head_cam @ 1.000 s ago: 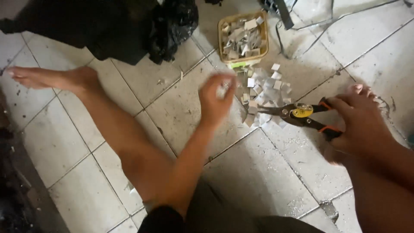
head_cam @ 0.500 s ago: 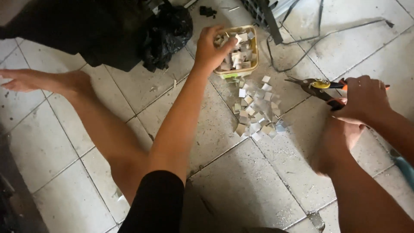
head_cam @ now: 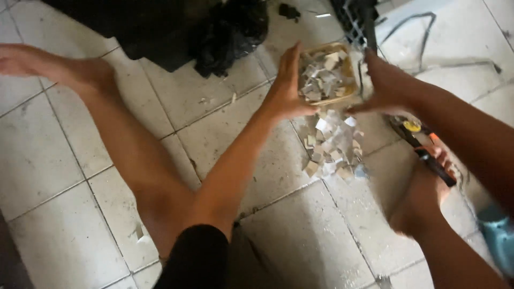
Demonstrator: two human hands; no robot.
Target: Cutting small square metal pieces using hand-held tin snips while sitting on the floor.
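Note:
A small yellow basket [head_cam: 345,64] filled with pale cut pieces sits between my two hands. My left hand [head_cam: 286,91] presses flat against its left side, and my right hand [head_cam: 385,85] holds its right side. Whether the basket rests on the floor or is raised off it, I cannot tell. Just below the basket, a loose pile of the same pale pieces [head_cam: 332,147] lies on the tiled floor. Pliers with a yellow and red handle [head_cam: 423,147] lie by my right foot [head_cam: 423,200], with no hand on them.
My bare left leg [head_cam: 123,139] stretches across the white floor tiles to the upper left. A black plastic bag [head_cam: 227,32] and dark bundle lie at the top. A dark crate [head_cam: 356,16] and bent wires [head_cam: 428,32] sit top right. A light blue object [head_cam: 498,235] is at the right edge.
My right hand has let go of the pliers and moved left onto the basket's right side. My left hand shifted from the basket's rim to its left side.

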